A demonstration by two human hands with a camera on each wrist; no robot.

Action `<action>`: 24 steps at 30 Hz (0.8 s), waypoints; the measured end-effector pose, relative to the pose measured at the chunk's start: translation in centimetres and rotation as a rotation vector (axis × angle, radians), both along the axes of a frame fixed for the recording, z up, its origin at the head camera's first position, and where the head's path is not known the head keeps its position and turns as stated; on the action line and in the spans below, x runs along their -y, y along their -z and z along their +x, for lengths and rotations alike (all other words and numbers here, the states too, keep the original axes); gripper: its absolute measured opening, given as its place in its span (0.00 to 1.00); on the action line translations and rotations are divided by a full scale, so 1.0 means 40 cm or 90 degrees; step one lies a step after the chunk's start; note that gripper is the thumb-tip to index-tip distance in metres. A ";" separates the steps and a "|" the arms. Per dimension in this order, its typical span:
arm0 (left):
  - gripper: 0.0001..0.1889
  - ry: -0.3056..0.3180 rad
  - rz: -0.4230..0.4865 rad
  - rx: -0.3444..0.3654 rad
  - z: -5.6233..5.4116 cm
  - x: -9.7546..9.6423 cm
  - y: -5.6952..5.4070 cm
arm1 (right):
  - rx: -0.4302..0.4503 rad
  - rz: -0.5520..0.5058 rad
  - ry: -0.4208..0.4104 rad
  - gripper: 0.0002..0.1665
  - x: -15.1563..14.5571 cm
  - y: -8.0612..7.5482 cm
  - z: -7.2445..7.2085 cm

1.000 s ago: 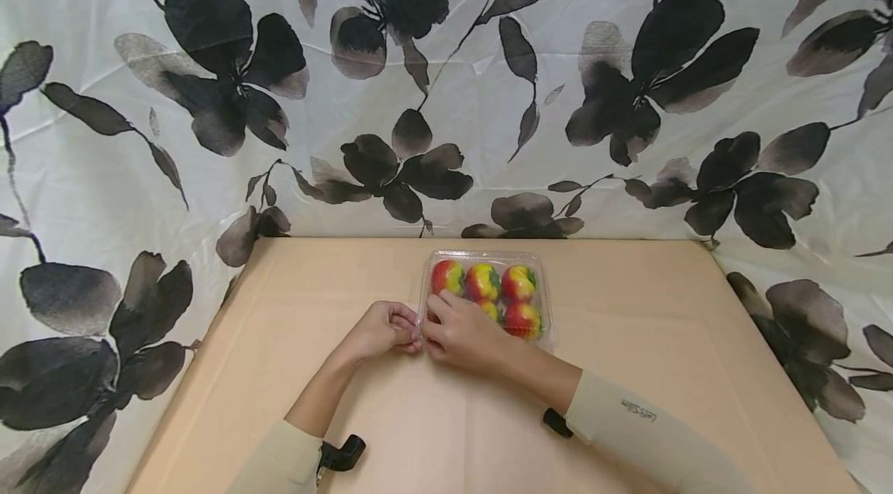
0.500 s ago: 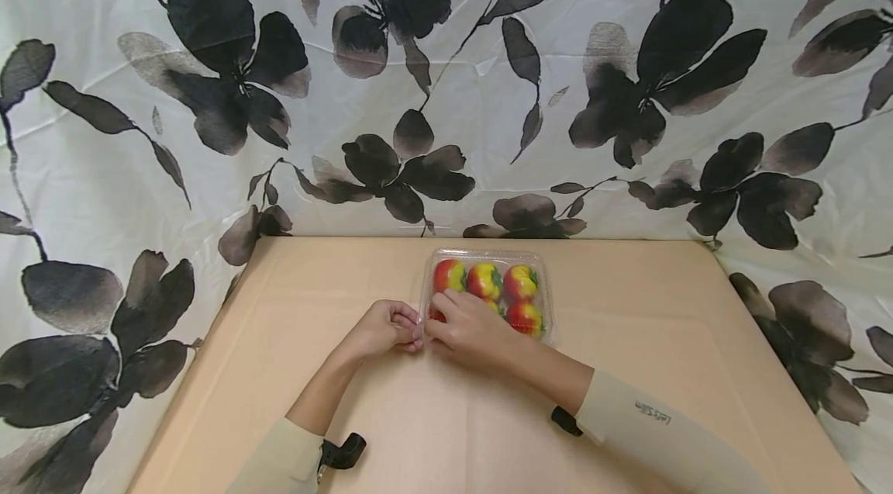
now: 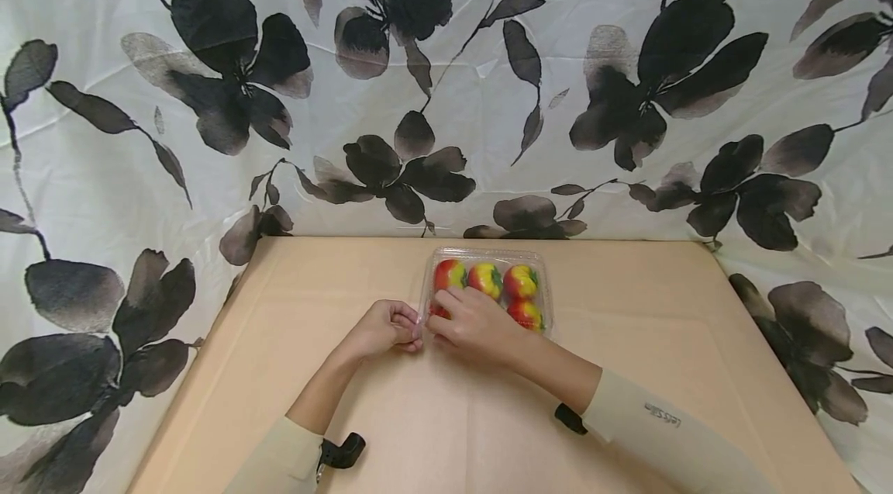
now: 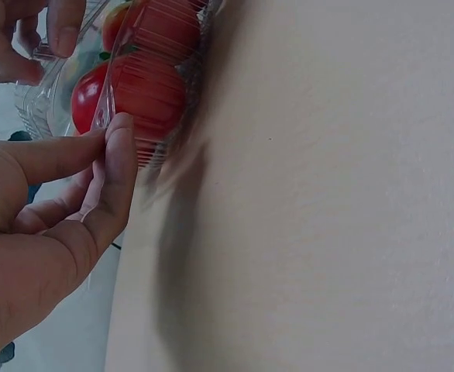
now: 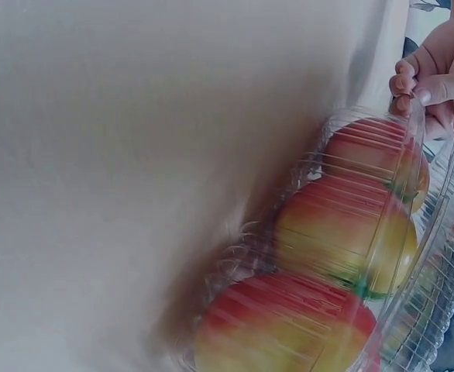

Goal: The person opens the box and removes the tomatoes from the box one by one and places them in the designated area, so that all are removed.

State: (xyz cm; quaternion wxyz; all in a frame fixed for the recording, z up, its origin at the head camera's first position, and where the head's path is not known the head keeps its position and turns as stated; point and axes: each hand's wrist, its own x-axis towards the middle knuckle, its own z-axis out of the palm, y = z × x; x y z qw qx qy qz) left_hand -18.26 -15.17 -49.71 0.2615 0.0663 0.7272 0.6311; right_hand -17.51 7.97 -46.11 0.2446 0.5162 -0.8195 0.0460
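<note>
A clear plastic clamshell box (image 3: 548,285) holds several glossy red-and-yellow fruits (image 3: 520,281) with green leaf marks; their exact kind does not show. My left hand (image 3: 384,329) pinches the tray's rim at the near left corner between thumb and index finger, plain in the left wrist view. Over the box's near left part, my right hand (image 3: 477,329) has its thumb and fingers at the edge of the ribbed lid (image 5: 424,325), covering some fruits. Between the lid's edge and the tray's rim (image 4: 109,93) a gap shows in both wrist views.
The box rests toward the far side of a tan table (image 3: 628,308). Behind the table hangs a white cloth (image 3: 502,106) with dark flowers. Black straps with small cameras (image 3: 342,453) sit at both wrists.
My right hand and forearm have shifted slightly right and away from me, fingers still at the box's near left. The left hand stays on the corner.
</note>
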 end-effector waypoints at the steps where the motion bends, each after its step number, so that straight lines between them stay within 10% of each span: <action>1: 0.08 0.001 -0.002 0.000 0.001 0.000 0.000 | 0.002 -0.001 0.001 0.13 0.000 -0.001 0.001; 13: 0.15 -0.021 -0.009 0.003 0.004 -0.007 -0.012 | 0.021 0.031 0.016 0.16 -0.009 0.022 0.006; 24: 0.18 -0.060 -0.046 -0.062 0.006 0.003 -0.037 | 0.175 0.058 0.015 0.25 -0.043 -0.016 0.018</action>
